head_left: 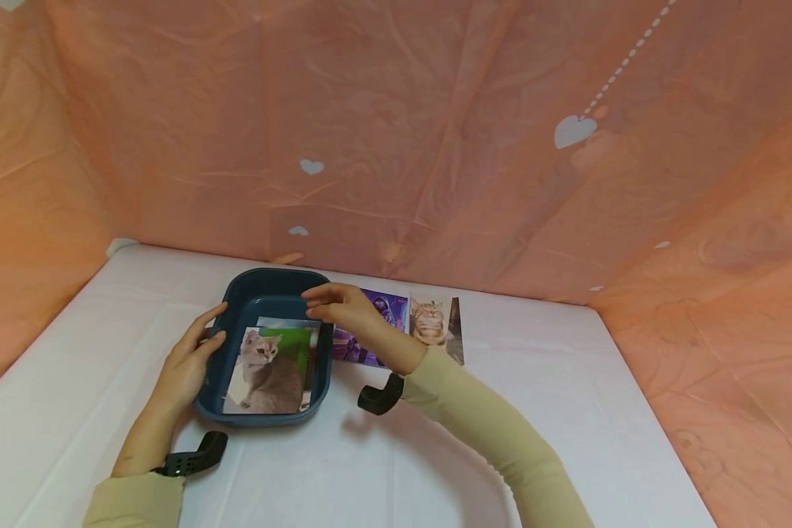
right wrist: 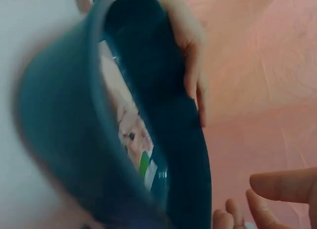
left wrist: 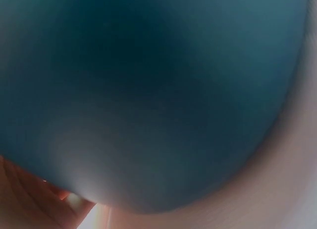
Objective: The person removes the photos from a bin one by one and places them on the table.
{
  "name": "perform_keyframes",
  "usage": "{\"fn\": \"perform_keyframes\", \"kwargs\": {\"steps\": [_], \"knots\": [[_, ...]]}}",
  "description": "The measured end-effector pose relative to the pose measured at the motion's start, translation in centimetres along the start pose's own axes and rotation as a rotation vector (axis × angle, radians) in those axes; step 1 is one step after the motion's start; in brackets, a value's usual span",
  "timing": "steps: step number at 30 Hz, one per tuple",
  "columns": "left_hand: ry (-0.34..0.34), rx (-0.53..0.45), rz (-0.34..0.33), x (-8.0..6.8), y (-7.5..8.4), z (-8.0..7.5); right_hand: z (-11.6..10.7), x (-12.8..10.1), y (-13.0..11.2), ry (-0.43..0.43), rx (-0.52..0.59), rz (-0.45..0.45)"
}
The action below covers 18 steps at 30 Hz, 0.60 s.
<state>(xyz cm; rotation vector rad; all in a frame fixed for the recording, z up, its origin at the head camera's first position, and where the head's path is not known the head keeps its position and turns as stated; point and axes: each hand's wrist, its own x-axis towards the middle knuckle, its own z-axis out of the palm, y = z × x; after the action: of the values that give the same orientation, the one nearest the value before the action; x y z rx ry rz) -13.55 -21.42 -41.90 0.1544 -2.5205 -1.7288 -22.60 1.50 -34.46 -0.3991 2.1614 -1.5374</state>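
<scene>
A dark blue plastic tray [head_left: 259, 419] sits on the white table and holds a photo of a grey cat [head_left: 270, 370] on top of other prints. My left hand [head_left: 216, 323] rests against the tray's left rim, fingers fairly straight along it. The left wrist view shows only the blurred blue tray wall [left wrist: 148, 90]. My right hand [head_left: 312, 303] hovers over the tray's far right corner, fingers loosely extended and holding nothing. The right wrist view shows the tray [right wrist: 64, 140], the left hand [right wrist: 190, 55] on its far rim, and bare right fingertips [right wrist: 282, 187].
Two photos lie on the table just right of the tray: a purple one [head_left: 386, 306] partly under my right forearm and an orange tabby cat [head_left: 429, 320]. A pink sheet with white hearts [head_left: 435, 147] encloses the back and sides.
</scene>
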Motion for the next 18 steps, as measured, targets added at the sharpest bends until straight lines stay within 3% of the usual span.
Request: {"fn": "perform_keyframes", "kwargs": {"steps": [9,18], "knots": [[-0.001,0.017,-0.011,0.1,0.0,0.0,1.9,1.2,-1.0,-0.068,0.041,0.114],[0.001,0.021,-0.009,0.1,0.0,-0.1,3.5,2.2,-1.0,-0.002,0.096,0.209]]}}
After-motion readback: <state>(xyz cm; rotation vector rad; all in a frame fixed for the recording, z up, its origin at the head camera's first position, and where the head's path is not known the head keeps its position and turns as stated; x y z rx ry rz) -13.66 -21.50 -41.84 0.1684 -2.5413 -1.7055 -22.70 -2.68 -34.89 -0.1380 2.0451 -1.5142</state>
